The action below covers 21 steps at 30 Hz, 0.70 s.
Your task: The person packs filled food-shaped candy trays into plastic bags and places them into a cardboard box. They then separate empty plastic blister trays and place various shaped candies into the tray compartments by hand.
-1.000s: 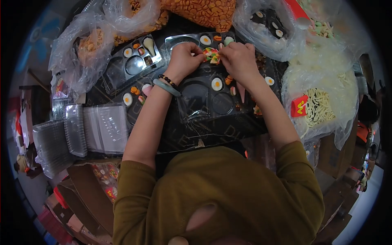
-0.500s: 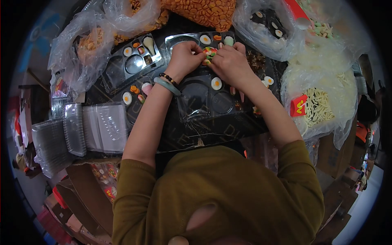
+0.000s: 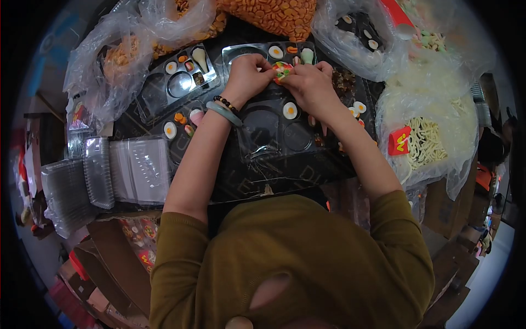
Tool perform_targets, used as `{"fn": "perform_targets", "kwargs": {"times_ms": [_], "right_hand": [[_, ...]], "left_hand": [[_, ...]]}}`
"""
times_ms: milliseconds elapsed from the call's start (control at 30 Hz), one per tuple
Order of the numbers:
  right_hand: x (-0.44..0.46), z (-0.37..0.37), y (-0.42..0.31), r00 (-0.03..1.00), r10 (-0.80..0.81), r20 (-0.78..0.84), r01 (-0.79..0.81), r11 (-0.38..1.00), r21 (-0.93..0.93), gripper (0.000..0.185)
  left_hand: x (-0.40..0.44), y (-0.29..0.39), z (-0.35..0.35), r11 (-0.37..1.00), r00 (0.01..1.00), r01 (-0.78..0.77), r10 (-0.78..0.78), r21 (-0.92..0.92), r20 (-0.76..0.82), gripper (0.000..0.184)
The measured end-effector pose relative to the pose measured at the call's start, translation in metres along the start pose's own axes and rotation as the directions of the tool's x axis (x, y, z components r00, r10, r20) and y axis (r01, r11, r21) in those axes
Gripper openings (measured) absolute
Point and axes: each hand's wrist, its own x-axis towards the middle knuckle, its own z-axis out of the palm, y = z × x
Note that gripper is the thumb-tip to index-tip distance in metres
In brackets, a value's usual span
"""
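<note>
Between my hands is a small round red, yellow and green piece [image 3: 282, 71], pinched at its left edge by my left hand [image 3: 251, 79] and at its right by my right hand [image 3: 313, 88]. Both hands are over a clear compartment tray [image 3: 233, 54] that bears an egg piece [image 3: 275, 52], orange pieces and a pale green piece [image 3: 307, 55]. Nearer to me lies another tray [image 3: 260, 156] with an egg piece [image 3: 290, 111]. A third tray [image 3: 159, 108], left of my left hand, holds a cream bottle-shaped piece [image 3: 200, 58] and an egg piece.
Stacked clear plastic trays [image 3: 139, 170] stand at the left. A bag of orange pieces [image 3: 271, 19] is at the back. On the right, a plastic bag [image 3: 460, 126] holds pale strands [image 3: 425, 142] and a red carton [image 3: 399, 141]. Brown star-like pieces [image 3: 343, 82] lie beyond my right hand.
My right hand has shifted slightly and its fingers have regripped the colourful piece, which now looks rounder and more compact. My left hand has stayed nearly in place.
</note>
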Motion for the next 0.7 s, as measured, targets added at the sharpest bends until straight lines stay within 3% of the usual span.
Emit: {"fn": "perform_targets", "kwargs": {"times_ms": [100,233,333,433,533,633,700], "right_hand": [[-0.003,-0.017,0.005,0.997,0.067,-0.025,-0.066,0.996,0.059,0.009],[-0.003,-0.021,0.009,0.998,0.070,-0.003,-0.070,0.997,-0.033,0.010],[-0.003,-0.014,0.013,0.994,0.088,0.065,-0.087,0.996,-0.023,0.011],[0.002,-0.017,0.010,0.997,0.077,-0.003,-0.077,0.996,-0.033,0.011],[0.001,-0.008,0.013,0.995,0.098,0.024,-0.097,0.993,-0.064,0.013],[0.003,-0.009,0.012,0.988,0.126,0.093,-0.121,0.991,-0.063,0.016],[0.002,-0.016,0.010,0.994,0.110,0.027,-0.109,0.993,-0.052,0.019]], "left_hand": [[-0.001,0.000,-0.004,0.999,1.000,0.013,-0.011,-0.047,0.028,0.016],[-0.002,-0.004,-0.005,0.991,0.998,-0.026,0.035,-0.135,0.061,0.015],[-0.002,-0.002,-0.008,0.997,0.991,0.019,-0.008,-0.078,0.132,0.016],[-0.003,0.005,-0.009,0.989,0.989,0.005,0.017,-0.145,0.149,0.016],[-0.002,0.003,-0.005,0.987,0.985,-0.153,0.150,0.038,0.090,0.020],[0.003,0.008,-0.008,0.985,0.976,-0.130,0.108,0.110,0.191,0.023],[-0.003,0.020,-0.009,0.972,0.998,0.050,-0.040,-0.232,0.048,0.028]]}}
